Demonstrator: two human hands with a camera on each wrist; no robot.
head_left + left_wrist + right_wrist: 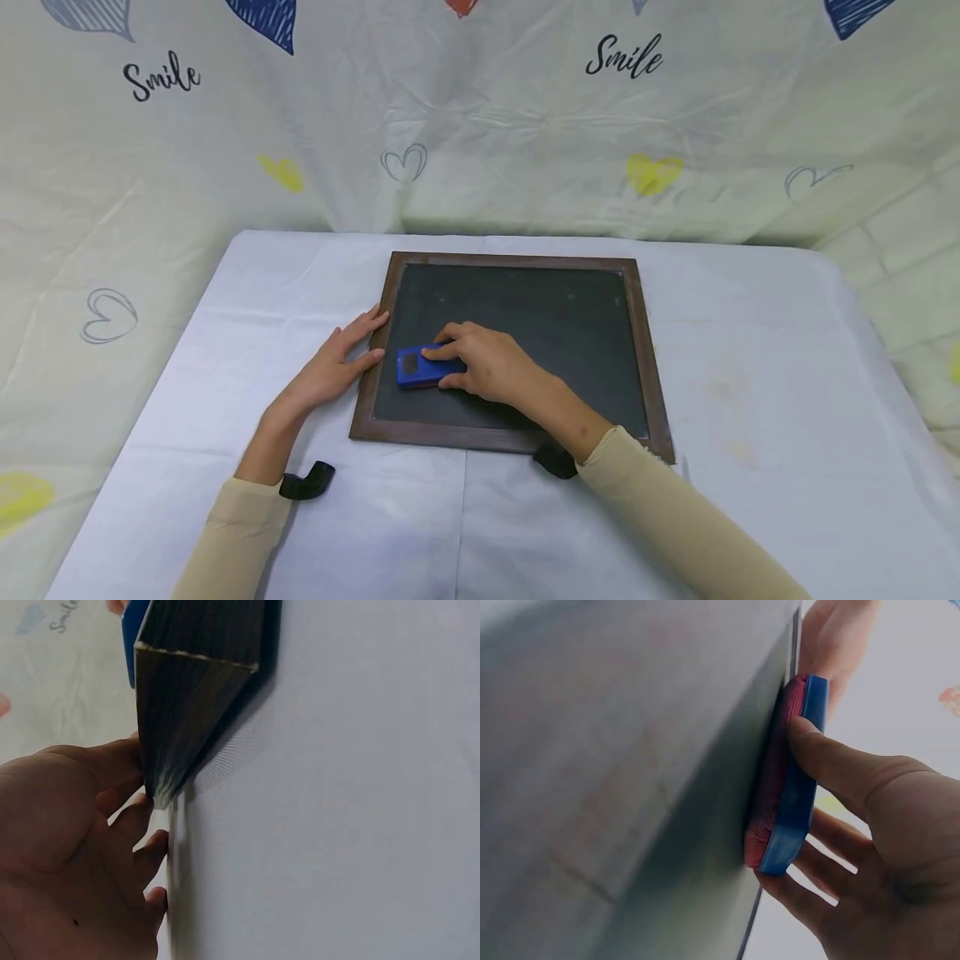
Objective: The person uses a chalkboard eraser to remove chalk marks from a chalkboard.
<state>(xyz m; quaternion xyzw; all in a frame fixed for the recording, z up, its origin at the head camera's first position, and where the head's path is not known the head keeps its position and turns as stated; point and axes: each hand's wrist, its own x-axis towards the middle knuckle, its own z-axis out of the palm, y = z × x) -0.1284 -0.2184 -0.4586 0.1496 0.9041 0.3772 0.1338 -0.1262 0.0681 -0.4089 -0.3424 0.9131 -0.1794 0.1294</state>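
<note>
- The right hand [487, 367] held the blue eraser [420, 367] with its grip clenched round it: thumb on one long edge, fingers curled over the blue back and the other edge, as the right wrist view showed.
- The eraser [784, 787] lay flat on the chalkboard [525, 333], its red felt face pressed against the dark slate, in the board's near-left part, close to the left frame rail.
- The eraser's long axis ran roughly left to right across the board, jutting leftward from the right hand, so the free end pointed at the left rail.
- Most of the slate stretched away to the right and far side of the eraser; that was the open direction from the grip.
- The left hand [333, 367] lay released, fingers straight, on the white tabletop [750, 375] with its fingertips [150, 847] against the outer edge of the brown wooden frame [187, 712].
- Both hands were near the eraser, but only the right touched it; the left stood just beside it, across the rail.
</note>
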